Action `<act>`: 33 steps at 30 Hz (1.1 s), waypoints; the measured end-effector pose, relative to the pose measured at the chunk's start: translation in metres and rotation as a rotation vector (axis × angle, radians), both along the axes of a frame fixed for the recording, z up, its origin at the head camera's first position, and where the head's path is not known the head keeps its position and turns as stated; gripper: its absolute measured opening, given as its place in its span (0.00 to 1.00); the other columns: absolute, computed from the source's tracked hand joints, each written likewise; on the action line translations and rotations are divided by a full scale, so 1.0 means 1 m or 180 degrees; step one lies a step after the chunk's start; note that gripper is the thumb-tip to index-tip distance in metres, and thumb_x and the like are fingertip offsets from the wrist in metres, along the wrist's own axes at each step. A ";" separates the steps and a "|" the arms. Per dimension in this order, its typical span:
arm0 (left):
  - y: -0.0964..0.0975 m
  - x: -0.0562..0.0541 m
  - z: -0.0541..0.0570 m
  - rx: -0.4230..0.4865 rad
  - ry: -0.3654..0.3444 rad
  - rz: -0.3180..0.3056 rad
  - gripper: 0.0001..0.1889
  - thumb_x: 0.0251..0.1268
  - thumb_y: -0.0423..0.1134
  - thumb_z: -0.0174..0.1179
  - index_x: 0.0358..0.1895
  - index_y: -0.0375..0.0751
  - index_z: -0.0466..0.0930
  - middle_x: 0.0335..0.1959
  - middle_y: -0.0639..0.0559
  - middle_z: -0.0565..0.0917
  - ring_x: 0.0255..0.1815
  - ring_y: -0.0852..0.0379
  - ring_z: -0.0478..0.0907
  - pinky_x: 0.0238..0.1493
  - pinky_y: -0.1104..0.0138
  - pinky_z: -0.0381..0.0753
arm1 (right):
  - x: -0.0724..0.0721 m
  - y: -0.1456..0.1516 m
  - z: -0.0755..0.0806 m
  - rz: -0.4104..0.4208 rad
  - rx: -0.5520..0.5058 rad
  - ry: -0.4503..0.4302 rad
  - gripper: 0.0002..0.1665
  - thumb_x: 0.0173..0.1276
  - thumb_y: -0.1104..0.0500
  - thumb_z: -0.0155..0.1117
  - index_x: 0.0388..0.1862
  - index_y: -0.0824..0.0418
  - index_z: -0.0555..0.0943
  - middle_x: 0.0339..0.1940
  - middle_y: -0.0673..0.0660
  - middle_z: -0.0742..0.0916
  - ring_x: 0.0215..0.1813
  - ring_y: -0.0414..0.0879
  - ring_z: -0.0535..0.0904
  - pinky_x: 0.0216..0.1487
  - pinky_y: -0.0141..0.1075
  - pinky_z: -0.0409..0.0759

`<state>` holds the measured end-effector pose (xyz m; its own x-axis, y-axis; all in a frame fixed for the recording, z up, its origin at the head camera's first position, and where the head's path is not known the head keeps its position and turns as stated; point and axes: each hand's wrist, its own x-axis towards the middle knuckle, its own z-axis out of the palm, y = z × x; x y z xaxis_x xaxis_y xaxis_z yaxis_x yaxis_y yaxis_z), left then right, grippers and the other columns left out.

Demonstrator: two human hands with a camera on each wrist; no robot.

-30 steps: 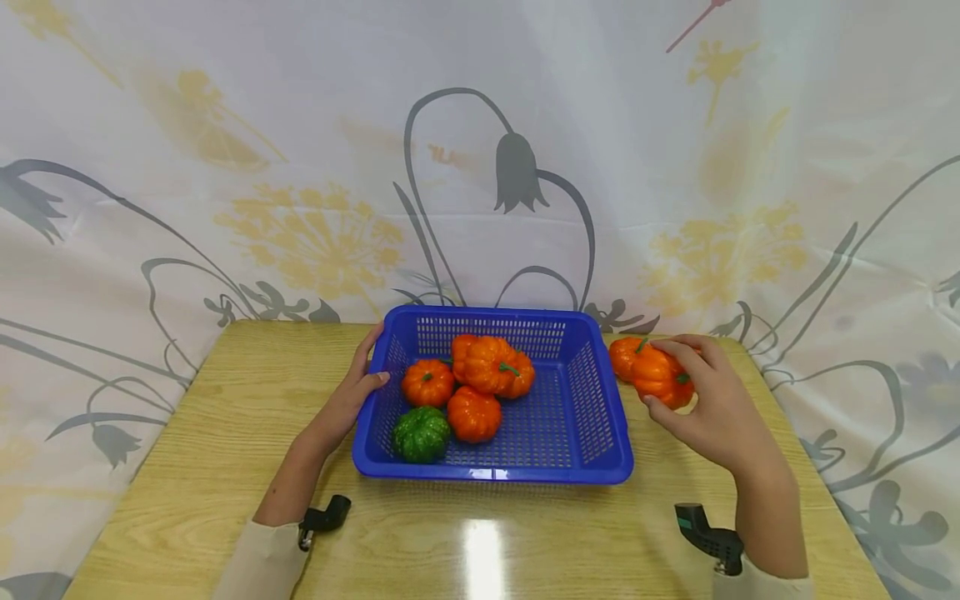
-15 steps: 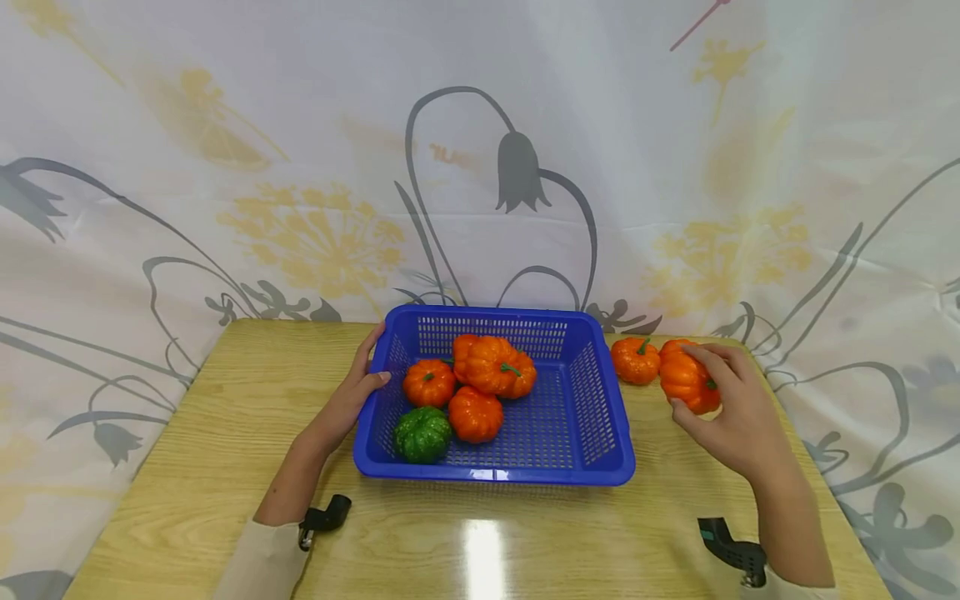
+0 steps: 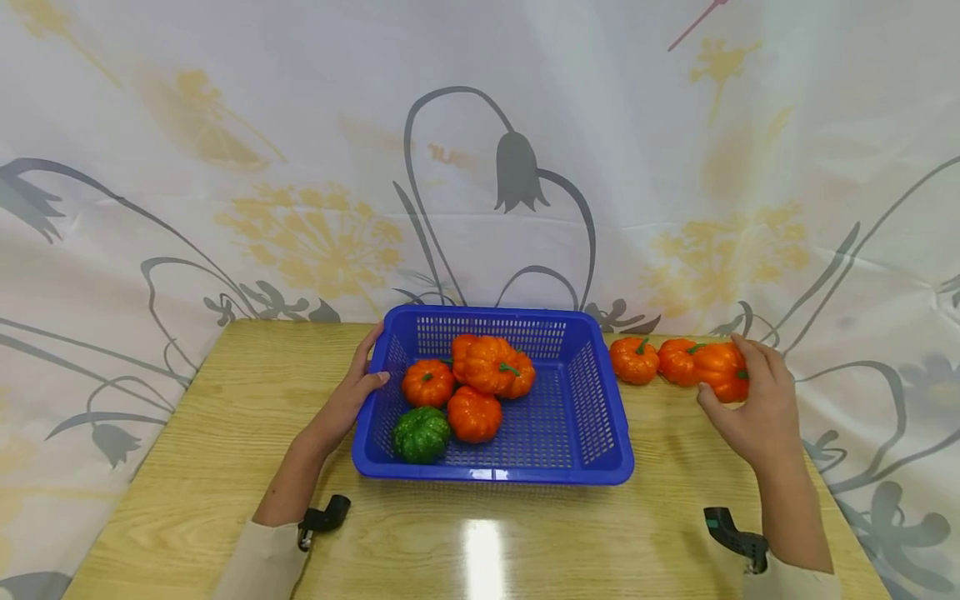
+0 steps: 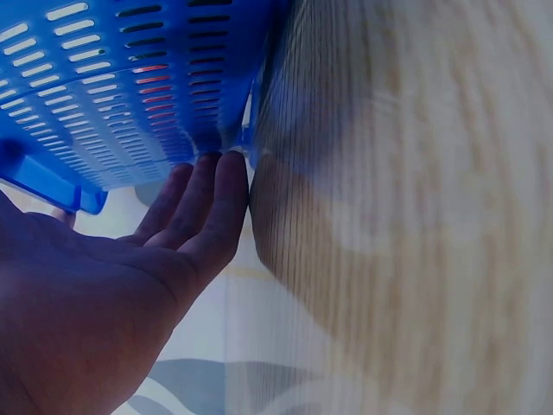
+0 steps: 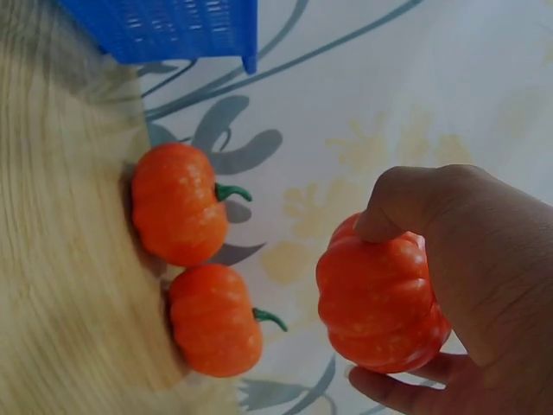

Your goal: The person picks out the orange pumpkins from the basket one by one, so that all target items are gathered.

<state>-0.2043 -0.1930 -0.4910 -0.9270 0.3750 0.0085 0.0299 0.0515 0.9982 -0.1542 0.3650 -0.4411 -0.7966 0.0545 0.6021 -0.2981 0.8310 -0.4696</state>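
Right hand (image 3: 763,410) pinches glossy orange ribbed pumpkin (image 3: 718,369) between thumb and fingers, stem (image 3: 742,375) palmward, raised off wood-grain table (image 3: 667,475); two similar orange pumpkins (image 3: 634,362) lie between it and blue perforated plastic basket (image 3: 540,475); left hand (image 3: 349,400), far side, grips basket's left rim.

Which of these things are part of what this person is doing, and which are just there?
Likely part of the job:
left hand, touching the blue basket
right hand, holding an orange pumpkin
two more orange pumpkins on the table
orange pumpkins in the basket
green pumpkin, also inside

Likely just there:
table
patterned backdrop
black wrist devices
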 end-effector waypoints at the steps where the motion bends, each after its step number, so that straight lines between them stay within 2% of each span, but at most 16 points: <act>1: 0.000 0.000 0.000 0.0003 -0.0002 -0.0001 0.40 0.85 0.38 0.43 0.88 0.67 0.34 0.81 0.31 0.56 0.75 0.30 0.67 0.63 0.50 0.81 | 0.000 0.002 -0.001 -0.0034 -0.0017 -0.0034 0.47 0.55 0.65 0.72 0.76 0.71 0.71 0.66 0.77 0.75 0.63 0.74 0.70 0.66 0.55 0.69; 3: 0.000 0.000 0.000 0.0015 -0.0005 -0.0007 0.40 0.85 0.38 0.43 0.88 0.68 0.33 0.81 0.31 0.56 0.75 0.29 0.66 0.64 0.50 0.80 | -0.001 0.004 -0.003 -0.0104 -0.0054 -0.0114 0.48 0.56 0.65 0.73 0.77 0.72 0.69 0.66 0.78 0.74 0.64 0.74 0.69 0.68 0.61 0.68; 6: 0.000 0.000 0.000 0.0014 -0.0009 -0.0003 0.40 0.85 0.38 0.42 0.88 0.68 0.33 0.81 0.30 0.56 0.75 0.29 0.66 0.63 0.51 0.81 | -0.001 0.006 -0.005 -0.0269 -0.0075 -0.0279 0.50 0.57 0.64 0.74 0.78 0.73 0.66 0.66 0.79 0.73 0.64 0.74 0.69 0.67 0.66 0.69; 13: -0.001 0.000 -0.001 -0.0007 0.0000 0.0017 0.40 0.85 0.39 0.42 0.88 0.68 0.33 0.81 0.30 0.57 0.73 0.29 0.69 0.60 0.56 0.83 | 0.000 0.012 -0.012 -0.0661 -0.0317 -0.0762 0.47 0.62 0.62 0.73 0.76 0.76 0.64 0.70 0.79 0.64 0.67 0.76 0.65 0.68 0.70 0.69; 18: 0.000 -0.001 -0.001 -0.0016 -0.0008 0.0015 0.40 0.85 0.39 0.43 0.88 0.69 0.34 0.81 0.31 0.56 0.73 0.30 0.68 0.61 0.55 0.82 | 0.001 0.019 -0.020 -0.0825 -0.0435 -0.1072 0.46 0.65 0.58 0.71 0.76 0.75 0.62 0.72 0.79 0.60 0.68 0.76 0.63 0.69 0.71 0.68; 23: 0.000 -0.002 -0.002 0.0000 -0.0017 0.0009 0.40 0.85 0.39 0.43 0.88 0.69 0.34 0.81 0.31 0.57 0.73 0.30 0.69 0.60 0.55 0.82 | 0.000 0.025 -0.030 -0.0942 -0.0452 -0.1139 0.49 0.65 0.58 0.71 0.77 0.78 0.60 0.73 0.80 0.61 0.70 0.76 0.61 0.71 0.69 0.66; 28: -0.001 -0.002 -0.001 0.0007 -0.0008 -0.0001 0.40 0.85 0.39 0.43 0.88 0.68 0.33 0.81 0.30 0.56 0.73 0.30 0.69 0.61 0.56 0.82 | -0.002 0.029 -0.040 -0.1034 -0.0440 -0.1116 0.52 0.64 0.57 0.72 0.77 0.82 0.59 0.70 0.83 0.66 0.70 0.76 0.63 0.73 0.67 0.64; 33: 0.000 0.000 0.000 0.0028 -0.0048 -0.0008 0.40 0.84 0.39 0.43 0.88 0.71 0.34 0.82 0.32 0.55 0.75 0.30 0.67 0.62 0.55 0.81 | -0.005 0.034 -0.050 -0.1158 -0.0529 -0.1285 0.51 0.68 0.54 0.70 0.78 0.82 0.58 0.71 0.83 0.67 0.72 0.77 0.62 0.76 0.65 0.61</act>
